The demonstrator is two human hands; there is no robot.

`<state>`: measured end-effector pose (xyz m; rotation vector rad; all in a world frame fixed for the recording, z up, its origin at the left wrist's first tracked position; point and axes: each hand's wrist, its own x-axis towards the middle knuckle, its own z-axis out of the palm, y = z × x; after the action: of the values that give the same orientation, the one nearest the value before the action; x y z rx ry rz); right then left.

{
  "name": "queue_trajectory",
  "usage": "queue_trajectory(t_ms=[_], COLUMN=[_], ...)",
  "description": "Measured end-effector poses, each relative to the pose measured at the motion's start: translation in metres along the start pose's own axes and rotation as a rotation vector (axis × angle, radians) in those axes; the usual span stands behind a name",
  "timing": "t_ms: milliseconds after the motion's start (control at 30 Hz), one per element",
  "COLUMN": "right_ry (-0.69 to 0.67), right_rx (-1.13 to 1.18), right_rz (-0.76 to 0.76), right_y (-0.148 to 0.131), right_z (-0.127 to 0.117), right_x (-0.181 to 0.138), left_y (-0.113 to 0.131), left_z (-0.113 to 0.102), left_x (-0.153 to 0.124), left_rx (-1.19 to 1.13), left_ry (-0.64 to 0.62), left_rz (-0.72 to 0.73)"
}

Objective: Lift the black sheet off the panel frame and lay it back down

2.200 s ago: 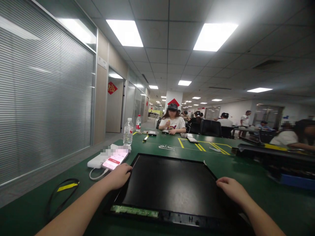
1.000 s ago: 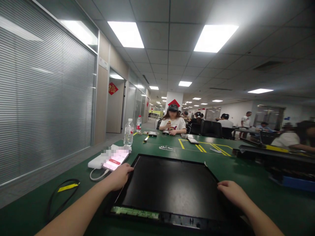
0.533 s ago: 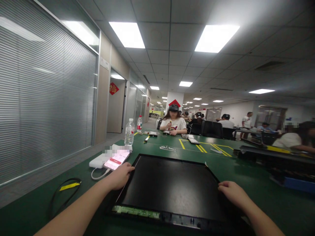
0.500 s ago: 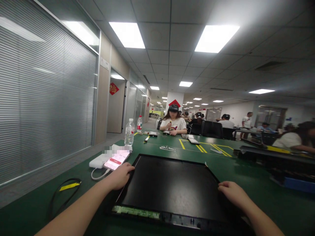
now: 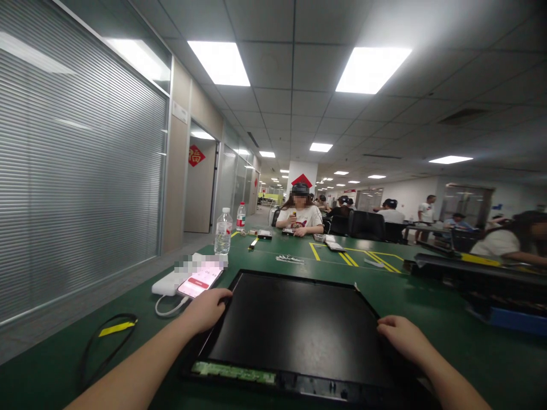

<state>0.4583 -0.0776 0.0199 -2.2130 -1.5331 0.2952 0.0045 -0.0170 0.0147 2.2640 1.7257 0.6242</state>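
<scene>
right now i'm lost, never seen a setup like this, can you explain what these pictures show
There is no machine here. One camera, worn on a person's head, looks forward and down at their two bare hands. The left hand holds the left edge of a flat black screen, the right hand its right edge. A green circuit board shows along the near side. On the green table, to the left, are a lit phone and a clear bottle. Another person sits across the table.
</scene>
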Motion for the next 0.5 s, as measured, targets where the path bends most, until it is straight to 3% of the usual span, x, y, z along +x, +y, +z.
queue_trajectory(t_ms=[233,500], right_ry=[0.0,0.017], right_rx=[0.003,-0.013], right_rz=[-0.006,-0.024], right_y=[-0.0009,0.0062], right_z=[-0.0029,-0.0039], right_x=[-0.0003,0.0047], left_y=[-0.0009,0.0028], left_z=[0.0024,-0.0029], left_x=[0.0029,0.0078], left_rx=[-0.105,-0.428], left_ry=[0.106,0.092], left_rz=[-0.058,-0.12])
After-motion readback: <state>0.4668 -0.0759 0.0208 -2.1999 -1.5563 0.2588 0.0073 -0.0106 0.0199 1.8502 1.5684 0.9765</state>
